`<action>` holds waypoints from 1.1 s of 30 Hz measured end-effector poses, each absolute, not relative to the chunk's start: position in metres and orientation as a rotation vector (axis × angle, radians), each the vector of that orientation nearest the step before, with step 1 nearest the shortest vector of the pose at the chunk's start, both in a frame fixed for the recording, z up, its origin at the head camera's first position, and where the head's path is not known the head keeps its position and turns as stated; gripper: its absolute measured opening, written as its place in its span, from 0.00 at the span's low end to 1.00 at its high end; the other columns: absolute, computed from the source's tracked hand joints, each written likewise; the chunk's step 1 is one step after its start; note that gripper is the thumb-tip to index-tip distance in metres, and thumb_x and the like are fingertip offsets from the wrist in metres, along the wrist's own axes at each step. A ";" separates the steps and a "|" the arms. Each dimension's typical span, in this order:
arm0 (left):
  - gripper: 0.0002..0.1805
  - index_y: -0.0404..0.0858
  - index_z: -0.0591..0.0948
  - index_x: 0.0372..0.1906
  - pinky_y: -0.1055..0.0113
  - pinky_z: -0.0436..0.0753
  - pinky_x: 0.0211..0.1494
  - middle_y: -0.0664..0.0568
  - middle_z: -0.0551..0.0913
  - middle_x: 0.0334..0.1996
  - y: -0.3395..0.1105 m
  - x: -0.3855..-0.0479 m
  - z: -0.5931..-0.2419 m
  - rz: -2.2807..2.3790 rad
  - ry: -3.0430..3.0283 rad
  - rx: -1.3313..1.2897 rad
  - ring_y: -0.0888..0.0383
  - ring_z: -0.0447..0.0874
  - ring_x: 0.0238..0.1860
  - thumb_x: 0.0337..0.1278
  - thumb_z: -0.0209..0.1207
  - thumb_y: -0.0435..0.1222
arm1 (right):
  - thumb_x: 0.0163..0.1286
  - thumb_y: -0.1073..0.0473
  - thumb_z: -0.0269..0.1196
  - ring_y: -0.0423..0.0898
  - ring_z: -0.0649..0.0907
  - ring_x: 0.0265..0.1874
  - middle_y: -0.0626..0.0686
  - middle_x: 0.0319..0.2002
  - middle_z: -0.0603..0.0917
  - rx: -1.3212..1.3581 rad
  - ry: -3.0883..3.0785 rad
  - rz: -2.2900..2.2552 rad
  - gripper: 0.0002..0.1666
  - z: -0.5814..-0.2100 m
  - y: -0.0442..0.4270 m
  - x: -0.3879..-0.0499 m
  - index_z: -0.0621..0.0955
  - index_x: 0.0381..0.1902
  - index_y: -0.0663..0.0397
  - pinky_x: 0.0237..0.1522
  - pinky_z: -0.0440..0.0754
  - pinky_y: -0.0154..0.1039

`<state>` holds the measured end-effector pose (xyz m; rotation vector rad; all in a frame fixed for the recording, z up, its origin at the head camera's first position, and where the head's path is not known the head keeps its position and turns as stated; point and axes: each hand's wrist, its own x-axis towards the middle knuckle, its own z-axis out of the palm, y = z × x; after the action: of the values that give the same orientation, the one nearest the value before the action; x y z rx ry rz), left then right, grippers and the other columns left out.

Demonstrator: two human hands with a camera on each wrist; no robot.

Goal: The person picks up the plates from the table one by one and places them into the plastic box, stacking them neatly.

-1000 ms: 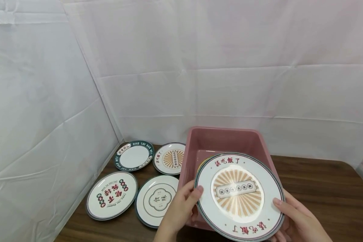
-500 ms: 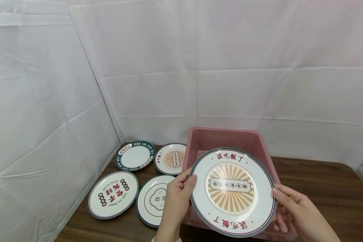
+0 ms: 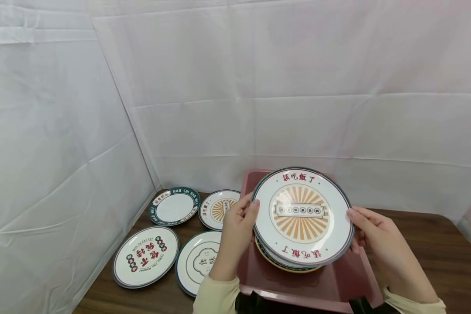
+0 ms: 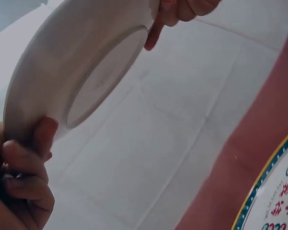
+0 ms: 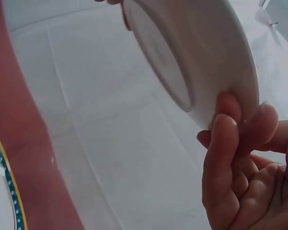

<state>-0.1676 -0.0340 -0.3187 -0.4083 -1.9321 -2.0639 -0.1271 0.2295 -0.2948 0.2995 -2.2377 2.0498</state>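
The left hand (image 3: pixel 237 231) and right hand (image 3: pixel 380 233) are pinching opposite edges of the sunburst-printed plate (image 3: pixel 301 213); round, lacking a long axis, it is hanging between both equally; the yellow-rimmed plate (image 4: pixel 273 194) is lying below, inside the pink basin (image 3: pixel 355 279).

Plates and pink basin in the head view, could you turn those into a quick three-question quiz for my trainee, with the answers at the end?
1. Count: in the head view, how many plates show lying on the wooden table, left of the pink basin?

2. Multiple choice: what pattern is printed in the middle of the held plate?
A) a blue fish
B) orange rays around a label
C) green leaves

3. True or false: one hand alone is holding that plate up.

Key: 1. Four. 2. B. 3. False: the left hand and the right hand both grip its rim.
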 end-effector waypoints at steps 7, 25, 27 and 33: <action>0.19 0.38 0.77 0.56 0.68 0.80 0.41 0.47 0.83 0.45 -0.026 -0.207 -0.328 -1.790 -2.065 -0.303 0.59 0.81 0.40 0.68 0.49 0.42 | 0.73 0.51 0.49 0.41 0.73 0.11 0.48 0.16 0.74 0.094 -2.385 1.758 0.23 -0.300 0.217 -0.156 0.72 0.53 0.66 0.18 0.75 0.36; 0.18 0.39 0.77 0.53 0.59 0.78 0.28 0.46 0.85 0.37 -0.004 -0.243 -0.362 -1.107 -2.346 -0.167 0.51 0.83 0.29 0.70 0.45 0.44 | 0.76 0.52 0.40 0.46 0.73 0.17 0.57 0.26 0.73 -0.191 -2.581 1.399 0.24 -0.350 0.212 -0.210 0.69 0.56 0.66 0.18 0.75 0.39; 0.17 0.40 0.77 0.52 0.59 0.76 0.24 0.46 0.85 0.35 -0.006 -0.245 -0.364 -1.039 -2.422 -0.133 0.50 0.82 0.26 0.70 0.46 0.43 | 0.76 0.52 0.39 0.48 0.76 0.23 0.61 0.34 0.75 -0.206 -2.644 1.307 0.26 -0.358 0.208 -0.211 0.66 0.59 0.66 0.23 0.76 0.40; 0.17 0.34 0.72 0.54 0.60 0.73 0.19 0.47 0.79 0.18 -0.003 -0.250 -0.371 -0.777 -2.727 -0.120 0.51 0.79 0.19 0.70 0.44 0.41 | 0.75 0.55 0.39 0.58 0.76 0.44 0.71 0.52 0.73 -0.226 -2.832 0.987 0.27 -0.363 0.206 -0.214 0.60 0.64 0.70 0.44 0.75 0.54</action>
<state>-0.2500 -0.0031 -0.3712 -0.1202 -2.7275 -0.7768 -0.2142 0.2063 -0.3631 -0.2264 -2.8324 0.9873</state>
